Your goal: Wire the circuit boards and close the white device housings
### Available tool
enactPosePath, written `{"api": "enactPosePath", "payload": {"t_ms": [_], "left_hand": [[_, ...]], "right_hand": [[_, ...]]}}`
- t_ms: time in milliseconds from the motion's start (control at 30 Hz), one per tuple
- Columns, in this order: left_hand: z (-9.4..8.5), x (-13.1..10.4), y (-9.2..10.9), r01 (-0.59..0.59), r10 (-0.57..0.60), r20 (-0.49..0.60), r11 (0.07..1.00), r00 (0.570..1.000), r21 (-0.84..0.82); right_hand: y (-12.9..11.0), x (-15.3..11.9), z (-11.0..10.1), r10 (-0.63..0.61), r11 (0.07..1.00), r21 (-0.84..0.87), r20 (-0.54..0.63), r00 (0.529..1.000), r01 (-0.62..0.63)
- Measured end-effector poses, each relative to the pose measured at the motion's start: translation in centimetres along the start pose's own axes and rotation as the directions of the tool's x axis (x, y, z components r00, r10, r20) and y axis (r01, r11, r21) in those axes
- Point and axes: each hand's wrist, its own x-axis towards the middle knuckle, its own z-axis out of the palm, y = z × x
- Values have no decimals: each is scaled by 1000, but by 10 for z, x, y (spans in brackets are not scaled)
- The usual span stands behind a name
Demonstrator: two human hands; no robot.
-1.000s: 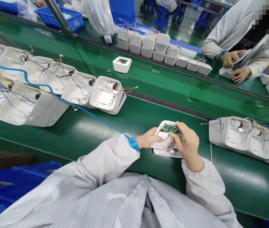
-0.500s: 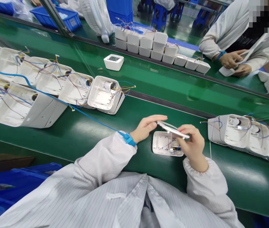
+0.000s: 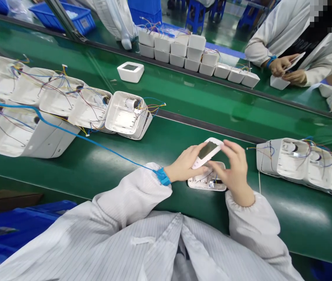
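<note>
My left hand (image 3: 185,164) is closed on the lower left end of a white front cover with a dark display window (image 3: 208,151), fingers behind it and thumb along its lower edge. The cover is tilted, its display facing up. At its right end is my right hand (image 3: 236,168), slightly blurred, with thumb and fingers spread about the corner; whether they touch it I cannot tell. Beneath both hands a white open housing (image 3: 197,182) with thin wires inside lies on the green bench, partly hidden by the cover and hands.
White housings with loose wires stand in rows at left (image 3: 57,97) and right (image 3: 293,162). A blue wrist-strap cord (image 3: 119,153) crosses the bench to my left wrist. Beyond the divider (image 3: 207,127) sits a finished-looking white unit (image 3: 131,72). A co-worker's hands (image 3: 289,70) handle a white part.
The cover has turned from edge-on to display side up. My left hand has gone from touching its edge to gripping it, while my right hand's fingers have spread.
</note>
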Motion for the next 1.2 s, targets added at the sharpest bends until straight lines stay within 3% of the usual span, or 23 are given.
{"api": "enactPosePath", "payload": {"t_ms": [67, 133, 200, 267, 400, 600, 767, 1200], "left_hand": [[0, 0, -7, -70, 66, -47, 993, 997, -98], [2, -2, -12, -125, 108, -103, 976, 989, -179], [5, -3, -13, -166, 135, -135, 952, 982, -257], [9, -5, -13, -204, 161, -149, 913, 976, -353], [16, -7, -9, -216, 156, -154, 807, 976, -549], [20, -9, -15, -187, 121, -146, 753, 982, -631], [20, -9, -14, -155, 90, -132, 746, 987, -648], [24, -10, -14, -179, 90, -163, 688, 983, -703]], "right_hand": [[8, 1, -6, 133, 991, 30, -19, 991, -133], [12, 0, -7, 158, 985, 43, 137, 978, -165], [11, -3, -3, 82, 996, 4, 342, 936, -89], [7, -6, 3, 4, 995, -86, 476, 880, 42], [-3, -9, 12, 25, 947, -271, 592, 806, 170], [-7, -9, 16, 136, 937, -341, 559, 818, 77], [-7, -9, 15, 154, 934, -352, 538, 829, 55], [-1, -12, 19, 188, 978, -161, 385, 904, -135]]}}
